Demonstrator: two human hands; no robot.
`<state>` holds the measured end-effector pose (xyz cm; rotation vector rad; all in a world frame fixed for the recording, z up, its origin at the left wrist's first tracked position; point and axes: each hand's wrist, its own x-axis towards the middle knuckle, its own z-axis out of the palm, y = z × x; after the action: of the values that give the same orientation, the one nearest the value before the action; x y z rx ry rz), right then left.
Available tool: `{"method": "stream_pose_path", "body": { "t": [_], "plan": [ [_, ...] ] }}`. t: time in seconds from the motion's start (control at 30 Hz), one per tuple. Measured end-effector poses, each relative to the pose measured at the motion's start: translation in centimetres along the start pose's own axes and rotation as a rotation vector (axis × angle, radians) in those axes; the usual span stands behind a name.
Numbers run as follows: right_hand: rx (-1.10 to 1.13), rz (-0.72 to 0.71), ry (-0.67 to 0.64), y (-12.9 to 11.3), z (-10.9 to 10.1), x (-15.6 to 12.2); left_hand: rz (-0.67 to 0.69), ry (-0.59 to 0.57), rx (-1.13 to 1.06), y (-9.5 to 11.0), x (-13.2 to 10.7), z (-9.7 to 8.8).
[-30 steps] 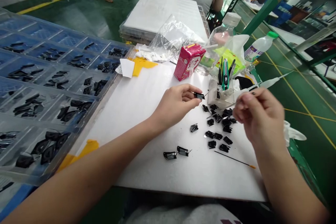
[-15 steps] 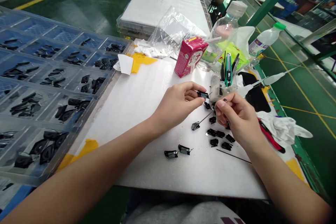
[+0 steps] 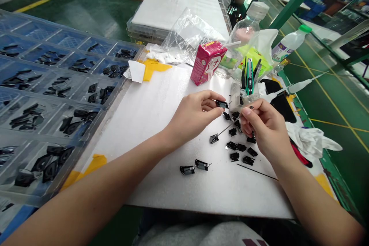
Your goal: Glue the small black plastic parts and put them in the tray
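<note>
My left hand (image 3: 198, 109) pinches a small black plastic part (image 3: 221, 104) with a greyish face between thumb and fingertips, above the white work surface. To its right, my right hand (image 3: 262, 125) is closed, thumb against index finger, with a small dark piece (image 3: 251, 107) showing at the fingertips; its kind is too small to tell. Below and between the hands, a thin metal rod (image 3: 225, 129) runs from a black part (image 3: 214, 138) toward the right hand. Several similar black parts (image 3: 241, 147) lie beside that hand, partly hidden by it. Two more parts (image 3: 201, 165) lie nearer me.
A compartment tray (image 3: 115, 96) of black parts stands at left. Behind my hands are a pink drink carton (image 3: 206, 63), clear plastic bag (image 3: 187, 30), bottles (image 3: 291, 44) and a green cutter (image 3: 249, 78). White gloves (image 3: 314, 138) and a thin black rod (image 3: 256, 172) lie right.
My right hand has moved slightly right, away from my left hand, with the small dark piece in its fingers. My left hand keeps its hold. A person walking in the background has moved right.
</note>
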<state>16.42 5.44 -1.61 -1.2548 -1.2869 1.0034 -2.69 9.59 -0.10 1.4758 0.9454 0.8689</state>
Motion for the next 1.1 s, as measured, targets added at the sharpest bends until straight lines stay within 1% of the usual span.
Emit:
{"method": "stream_pose_path", "body": {
  "t": [0.07, 0.13, 0.2, 0.27, 0.33, 0.4, 0.43, 0.5, 0.6, 0.67, 0.7, 0.73, 0.77, 0.83, 0.87, 0.9, 0.93, 0.97, 1.1],
  "plan": [
    [0.001, -0.019, 0.025, -0.3, -0.3, 0.0, -0.006, 0.002, 0.002, 0.1, 0.0, 0.0],
    [-0.001, -0.072, 0.083, -0.9, -1.0, 0.1, -0.012, 0.002, 0.006, 0.2, 0.0, -0.1],
    [-0.005, -0.177, 0.19, -1.6, -1.9, 0.4, -0.015, 0.003, 0.007, 0.3, 0.0, -0.1],
    [-0.035, -0.33, 0.341, -2.1, -2.8, 0.8, -0.019, 0.005, 0.003, 0.3, 0.0, -0.2],
    [-0.101, -0.473, 0.479, -2.5, -3.5, 1.2, -0.023, 0.007, 0.001, 0.2, 0.1, -0.3],
    [-0.188, -0.566, 0.569, -2.5, -3.9, 1.6, -0.024, 0.008, 0.002, 0.1, 0.1, -0.3],
    [-0.227, -0.59, 0.594, -2.4, -4.0, 1.8, -0.025, 0.009, 0.003, 0.1, 0.1, -0.3],
    [-0.324, -0.599, 0.585, -1.9, -4.0, 2.1, -0.03, 0.01, 0.004, 0.1, 0.1, -0.3],
    [-0.511, -0.525, 0.44, -1.1, -3.9, 2.2, -0.036, 0.009, -0.001, 0.2, 0.0, -0.3],
    [-0.593, -0.469, 0.356, -0.7, -3.5, 1.8, -0.033, 0.014, -0.006, 0.2, 0.0, -0.2],
    [-0.622, -0.453, 0.302, -0.7, -3.2, 1.3, -0.029, 0.018, -0.009, 0.2, 0.0, -0.2],
    [-0.666, -0.446, 0.214, -0.7, -2.7, 0.7, -0.024, 0.021, -0.013, 0.2, 0.0, -0.3],
    [-0.716, -0.453, 0.097, -0.9, -2.2, 0.1, -0.02, 0.025, -0.02, 0.2, 0.0, -0.4],
    [-0.857, -0.494, -0.256, -1.1, -0.9, -1.2, -0.011, 0.035, -0.042, 0.2, 0.1, -0.6],
    [-0.902, -0.537, -0.395, -1.2, -0.4, -1.7, -0.007, 0.042, -0.054, 0.2, 0.2, -0.6],
    [-0.94, -0.578, -0.496, -1.2, 0.1, -2.1, -0.002, 0.05, -0.066, 0.2, 0.2, -0.7],
    [-0.967, -0.614, -0.553, -1.2, 0.5, -2.3, 0.002, 0.058, -0.077, 0.2, 0.2, -0.7],
    [-0.983, -0.64, -0.581, -1.0, 0.7, -2.4, 0.005, 0.065, -0.088, 0.2, 0.1, -0.7],
    [-1.023, -0.654, -0.609, -0.3, 0.7, -2.1, 0.019, 0.084, -0.141, 0.5, -0.3, -0.5]
  ]
}}
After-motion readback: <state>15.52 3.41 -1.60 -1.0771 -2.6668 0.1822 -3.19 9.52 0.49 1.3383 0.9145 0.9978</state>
